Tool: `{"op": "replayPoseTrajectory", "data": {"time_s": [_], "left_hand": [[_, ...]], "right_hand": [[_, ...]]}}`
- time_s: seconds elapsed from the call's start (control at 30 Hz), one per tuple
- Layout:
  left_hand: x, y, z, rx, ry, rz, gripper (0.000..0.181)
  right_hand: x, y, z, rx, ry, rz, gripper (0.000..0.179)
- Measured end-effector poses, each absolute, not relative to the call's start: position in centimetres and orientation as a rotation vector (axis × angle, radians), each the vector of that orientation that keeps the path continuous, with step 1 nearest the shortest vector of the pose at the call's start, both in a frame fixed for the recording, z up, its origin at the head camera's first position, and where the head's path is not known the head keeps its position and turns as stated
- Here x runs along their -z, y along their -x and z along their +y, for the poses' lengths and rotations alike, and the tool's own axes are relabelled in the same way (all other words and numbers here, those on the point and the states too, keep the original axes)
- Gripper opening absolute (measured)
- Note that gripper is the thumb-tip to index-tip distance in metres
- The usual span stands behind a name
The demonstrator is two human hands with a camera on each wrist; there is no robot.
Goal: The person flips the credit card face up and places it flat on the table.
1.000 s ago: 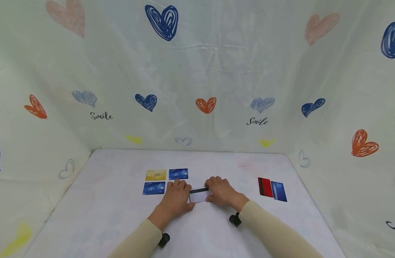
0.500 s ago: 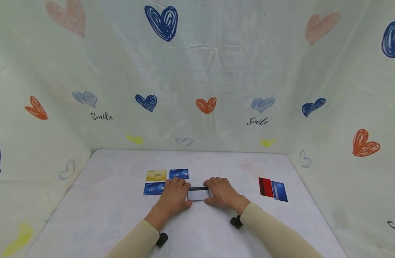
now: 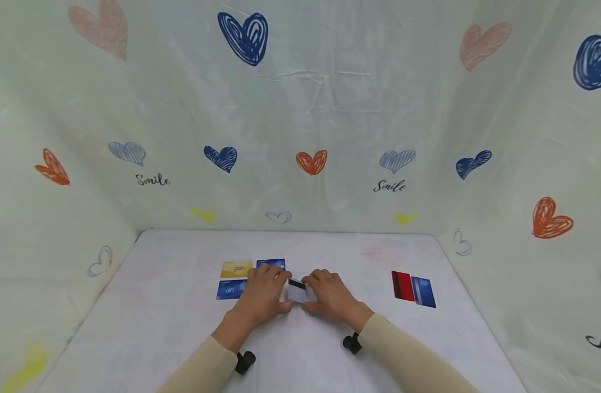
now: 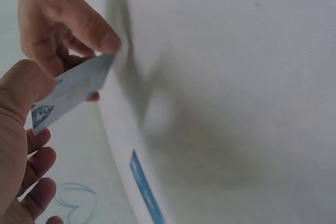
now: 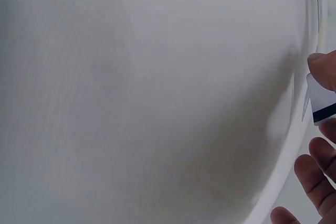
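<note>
A bank card (image 3: 297,293) is held between my two hands above the table. Its white back with a black stripe faces the head camera; the left wrist view shows a silvery front with a dark emblem on the card (image 4: 73,88). My left hand (image 3: 261,293) pinches one end between thumb and fingers. At the other end my right hand (image 3: 331,295) grips the card, its thumb (image 5: 323,69) and curled fingers showing at the edge of the right wrist view. Both hands cover parts of the card's ends.
Left of the hands lie a yellow card (image 3: 236,268), a blue card (image 3: 231,289) and another blue card (image 3: 271,263), partly hidden by my left hand. A red card (image 3: 403,286) and a blue card (image 3: 423,292) lie at the right on the white table (image 3: 172,322).
The held card has turned and shows narrower between the hands. My hands have come closer together and shifted slightly away from me. The other cards stay put.
</note>
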State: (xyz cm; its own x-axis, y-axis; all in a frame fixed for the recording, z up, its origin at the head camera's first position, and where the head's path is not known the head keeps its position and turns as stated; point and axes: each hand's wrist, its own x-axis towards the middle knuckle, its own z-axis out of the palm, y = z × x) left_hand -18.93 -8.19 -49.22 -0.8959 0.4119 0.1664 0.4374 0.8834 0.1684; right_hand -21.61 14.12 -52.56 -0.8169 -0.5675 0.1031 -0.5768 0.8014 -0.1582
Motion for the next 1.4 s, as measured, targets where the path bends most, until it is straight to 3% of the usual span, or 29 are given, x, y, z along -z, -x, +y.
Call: {"op": "replayPoseTrajectory", "data": {"time_s": [0.5,0.77,0.87,1.13,1.4], "left_hand": [[48.9,18.6,-7.6,0.477,0.647,-2.938,0.071],[49.6,18.8,-8.2,0.658,0.680,-2.944,0.063],[49.8,18.9,-8.4,0.675,0.667,-2.945,0.063],[50.2,18.9,-8.5,0.486,0.506,-3.015,0.067],[51.3,18.8,-8.5,0.334,0.519,-3.004,0.066]], "right_hand": [[52.9,21.1,13.4,-0.717,-0.974,-2.889,0.050],[53.1,21.1,13.4,-0.971,-1.038,-2.837,0.043],[52.8,21.1,13.4,-0.937,-1.012,-2.855,0.042],[51.4,20.9,13.5,-0.610,-0.930,-2.817,0.072],[51.5,21.0,13.5,-0.204,-1.022,-2.668,0.064]]}}
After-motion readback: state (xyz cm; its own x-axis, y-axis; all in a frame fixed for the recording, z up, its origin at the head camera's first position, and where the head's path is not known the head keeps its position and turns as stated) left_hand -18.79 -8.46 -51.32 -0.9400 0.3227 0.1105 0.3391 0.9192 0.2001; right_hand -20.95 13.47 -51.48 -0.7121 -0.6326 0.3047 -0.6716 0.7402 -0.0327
